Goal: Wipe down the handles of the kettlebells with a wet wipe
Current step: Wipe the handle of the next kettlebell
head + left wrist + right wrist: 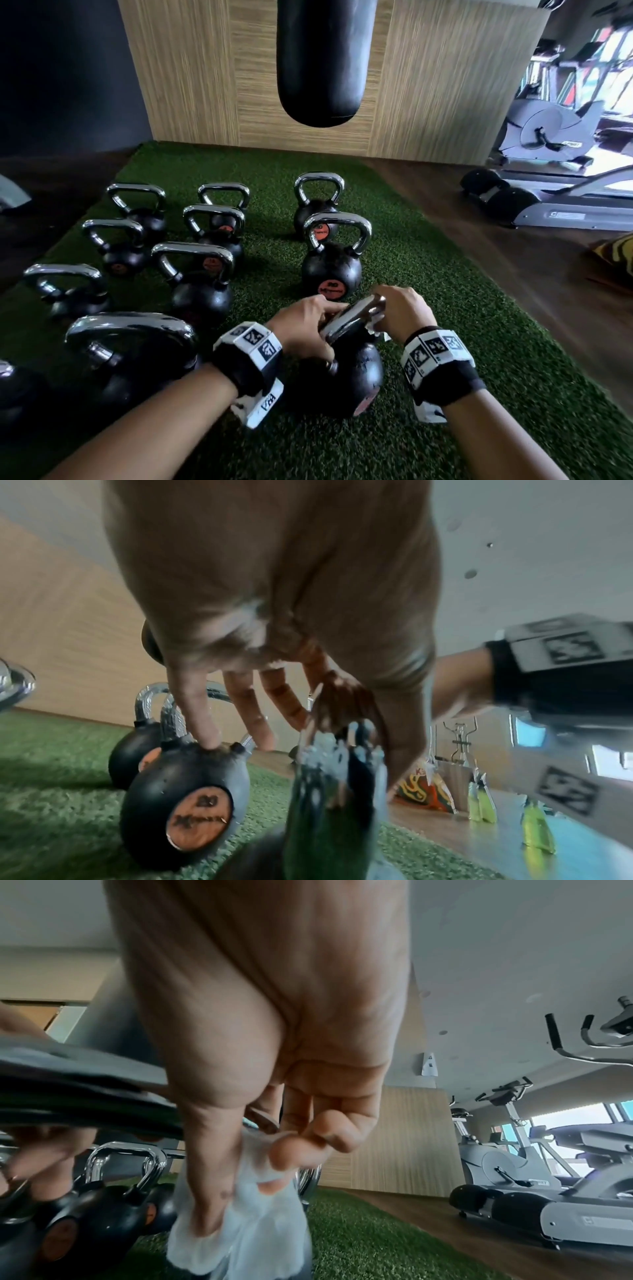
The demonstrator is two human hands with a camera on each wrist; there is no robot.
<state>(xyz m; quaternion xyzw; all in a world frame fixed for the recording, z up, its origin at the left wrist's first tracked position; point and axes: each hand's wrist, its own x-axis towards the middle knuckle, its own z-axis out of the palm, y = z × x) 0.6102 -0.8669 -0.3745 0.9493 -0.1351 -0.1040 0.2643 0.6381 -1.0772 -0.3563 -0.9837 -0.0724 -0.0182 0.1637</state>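
The nearest kettlebell (356, 373) is black and stands on green turf, its chrome handle (349, 317) tilted toward me. My left hand (308, 325) holds the left part of the handle between thumb and fingers; in the left wrist view the handle (329, 791) runs between the thumb and the stretched-out fingers of that hand (329, 750). My right hand (400, 315) is at the handle's right end and pinches a white wet wipe (375, 327) against it. In the right wrist view the wipe (246, 1231) hangs crumpled from the thumb and fingertips of my right hand (240, 1207), beside the handle (75, 1093).
Several more kettlebells stand on the turf (445, 342) to the left and ahead; the closest is marked 20 (330, 270). A black punching bag (322, 61) hangs over the far end. A treadmill (548, 205) and an exercise bike (548, 130) stand on the wooden floor at right.
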